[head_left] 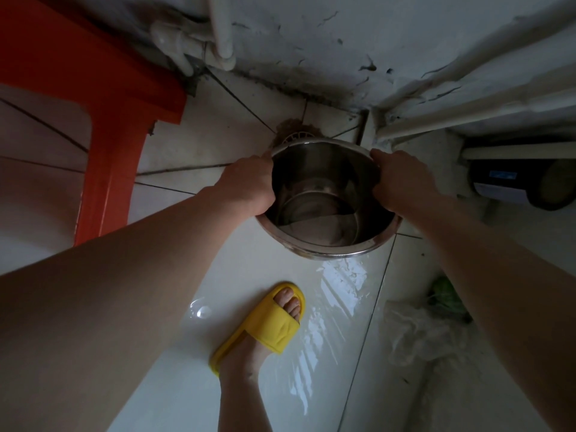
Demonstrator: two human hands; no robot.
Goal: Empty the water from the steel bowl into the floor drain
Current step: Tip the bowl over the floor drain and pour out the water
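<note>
Pour under way, by look of it — steel bowl (324, 198) tipped away from person, far rim low over floor drain (297, 137) in corner by wall (343, 42). Left hand (249, 188) and right hand (402, 182) each clamp opposite sides of rim. Little water visible inside, pooled low. Next: likely tilt further, keep rim over drain grate. Floor (265, 260) wet, glossy — slip risk near yellow slipper (265, 322). Red stool (103, 120) at left, plastic bag (414, 332) at right, both clear of bowl.
</note>
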